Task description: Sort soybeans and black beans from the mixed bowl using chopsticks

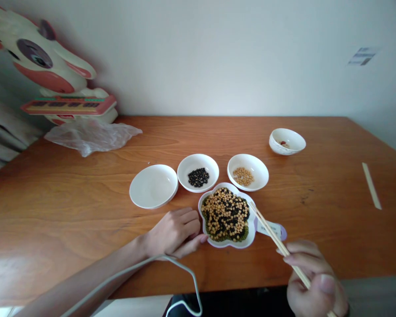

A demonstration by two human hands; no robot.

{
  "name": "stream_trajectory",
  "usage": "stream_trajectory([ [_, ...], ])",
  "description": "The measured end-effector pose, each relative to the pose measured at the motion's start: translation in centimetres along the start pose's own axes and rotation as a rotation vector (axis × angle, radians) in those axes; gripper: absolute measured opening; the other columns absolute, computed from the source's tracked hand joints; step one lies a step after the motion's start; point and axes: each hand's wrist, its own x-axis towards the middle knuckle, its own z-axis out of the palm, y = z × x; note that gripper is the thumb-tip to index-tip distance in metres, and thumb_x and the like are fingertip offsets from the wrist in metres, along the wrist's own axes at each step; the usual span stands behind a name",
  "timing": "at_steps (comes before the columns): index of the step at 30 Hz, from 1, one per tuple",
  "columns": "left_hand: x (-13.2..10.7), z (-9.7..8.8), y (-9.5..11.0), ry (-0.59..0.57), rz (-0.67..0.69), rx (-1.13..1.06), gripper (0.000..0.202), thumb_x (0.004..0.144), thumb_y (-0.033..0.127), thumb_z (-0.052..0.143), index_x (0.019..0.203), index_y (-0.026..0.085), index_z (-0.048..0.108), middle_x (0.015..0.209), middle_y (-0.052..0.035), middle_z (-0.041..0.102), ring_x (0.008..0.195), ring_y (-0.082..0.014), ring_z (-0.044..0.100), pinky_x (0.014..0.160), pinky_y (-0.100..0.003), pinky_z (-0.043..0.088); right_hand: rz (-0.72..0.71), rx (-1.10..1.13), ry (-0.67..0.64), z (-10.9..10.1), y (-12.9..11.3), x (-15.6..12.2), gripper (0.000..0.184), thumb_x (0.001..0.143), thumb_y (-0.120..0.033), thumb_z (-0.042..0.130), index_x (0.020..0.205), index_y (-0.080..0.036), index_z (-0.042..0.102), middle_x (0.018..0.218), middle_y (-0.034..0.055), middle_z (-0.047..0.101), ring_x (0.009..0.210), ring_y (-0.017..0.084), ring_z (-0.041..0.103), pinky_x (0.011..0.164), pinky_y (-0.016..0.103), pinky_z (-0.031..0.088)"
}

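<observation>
1. In the head view, we are seeing the bench [330, 189] running back to the wall [204, 66]; our left forearm [115, 268] is crossing its front edge, and our right hand [317, 277] is overlapping that edge.
2. The flower-shaped dish [252, 224] is sitting near the front edge, between our hands, with black and yellow beans [225, 213] lying over green ones.
3. Room is narrowing behind it, where the black-bean bowl [184, 171] and the yellow-bean bowl [261, 176] are standing just beside its rim. Rightward, wood is stretching from its handle [276, 228] to a pale strip [371, 186].
4. Our right hand's grip is closing around the chopsticks [273, 235]; their tips are lying over the dish's right side, and we cannot tell whether they are touching anything.
5. Our left hand [176, 231] is curling loosely, thumb tip meeting the dish's left rim; we cannot tell whether this grip is pinching or only resting.
6. We are holding the left hand back-up, its forearm slanting in from lower left beneath a white cable [197, 290]. The right hand is pointing the chopsticks up and leftward.
</observation>
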Motion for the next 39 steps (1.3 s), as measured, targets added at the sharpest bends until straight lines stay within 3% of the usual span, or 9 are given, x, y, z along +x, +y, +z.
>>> stream_trajectory([
  [4, 0.2, -0.2, 0.3, -0.013, 0.010, 0.019, 0.028, 0.107, 0.028, 0.048, 0.082, 0.020, 0.055, 0.081, -0.0039, 0.061, 0.072, -0.0169, 0.054, 0.066, -0.031, 0.044, 0.073, 0.005, -0.226, 0.8, -1.8, 2.0, 0.042, 0.108, -0.026, 0.035, 0.085, -0.019, 0.070, 0.087, 0.0070, 0.071, 0.089, 0.023, 0.067, 0.086, 0.044, 0.050],
  [9, 0.4, -0.4, 0.4, -0.031, 0.034, 0.030, 0.031, 0.109, 0.031, 0.045, 0.084, 0.019, 0.058, 0.082, -0.0054, 0.063, 0.074, -0.0180, 0.056, 0.067, -0.032, 0.046, 0.126, 0.044, -0.421, 1.6, -1.6, 2.8, 0.035, 0.106, -0.025, 0.038, 0.096, -0.020, 0.072, 0.097, 0.0076, 0.073, 0.099, 0.024, 0.068, 0.088, 0.042, 0.052],
  [14, 0.9, -0.7, 0.6, -0.046, 0.003, 0.000, 0.036, 0.110, 0.030, 0.041, 0.081, 0.019, 0.058, 0.081, -0.0057, 0.064, 0.074, -0.0175, 0.057, 0.068, -0.032, 0.045, -0.021, 0.195, -0.318, 3.1, 0.7, 2.8, 0.047, 0.108, -0.033, 0.032, 0.087, -0.020, 0.072, 0.084, 0.0068, 0.072, 0.078, 0.023, 0.067, 0.073, 0.043, 0.052],
  [18, 1.2, -0.5, 0.7, -0.063, -0.065, -0.009, 0.042, 0.112, 0.026, 0.037, 0.075, 0.019, 0.056, 0.075, -0.0043, 0.064, 0.070, -0.0159, 0.058, 0.068, -0.032, 0.044, -0.032, 0.176, -0.174, 3.0, 1.7, 2.3, 0.048, 0.107, -0.031, 0.033, 0.082, -0.019, 0.073, 0.079, 0.0064, 0.071, 0.073, 0.022, 0.066, 0.072, 0.043, 0.051],
  [25, 1.7, -0.5, 0.4, -0.048, -0.109, -0.072, 0.039, 0.111, 0.026, 0.039, 0.077, 0.019, 0.056, 0.072, -0.0025, 0.062, 0.065, -0.0141, 0.057, 0.063, -0.029, 0.042, 0.244, 0.125, -0.064, 2.2, 2.1, 1.3, 0.044, 0.105, -0.029, 0.037, 0.083, -0.017, 0.073, 0.086, 0.0094, 0.072, 0.086, 0.026, 0.071, 0.073, 0.041, 0.056],
  [28, 1.5, -0.7, 0.2, -0.055, -0.096, -0.086, 0.037, 0.112, 0.025, 0.038, 0.080, 0.019, 0.056, 0.076, -0.0033, 0.064, 0.069, -0.0151, 0.058, 0.065, -0.030, 0.044, 0.268, 0.184, -0.023, 2.4, 2.0, 1.4, 0.047, 0.106, -0.032, 0.033, 0.083, -0.018, 0.072, 0.082, 0.0088, 0.072, 0.082, 0.024, 0.071, 0.069, 0.039, 0.055],
  [33, 0.9, -0.4, 0.0, -0.028, -0.007, -0.013, 0.037, 0.111, 0.029, 0.040, 0.079, 0.019, 0.057, 0.075, -0.0041, 0.063, 0.068, -0.0170, 0.057, 0.064, -0.032, 0.044, 0.201, 0.185, -0.070, 2.8, 1.8, 1.7, 0.049, 0.106, -0.033, 0.033, 0.081, -0.018, 0.073, 0.081, 0.0086, 0.071, 0.080, 0.024, 0.070, 0.067, 0.040, 0.055],
  [39, 0.6, -0.5, 0.2, -0.043, 0.014, 0.010, 0.037, 0.111, 0.029, 0.040, 0.080, 0.020, 0.056, 0.075, -0.0047, 0.063, 0.070, -0.0183, 0.057, 0.067, -0.032, 0.044, -0.001, 0.084, -0.183, 2.9, 0.9, 2.6, 0.044, 0.106, -0.031, 0.038, 0.085, -0.018, 0.074, 0.084, 0.0076, 0.072, 0.082, 0.023, 0.070, 0.067, 0.038, 0.053],
])
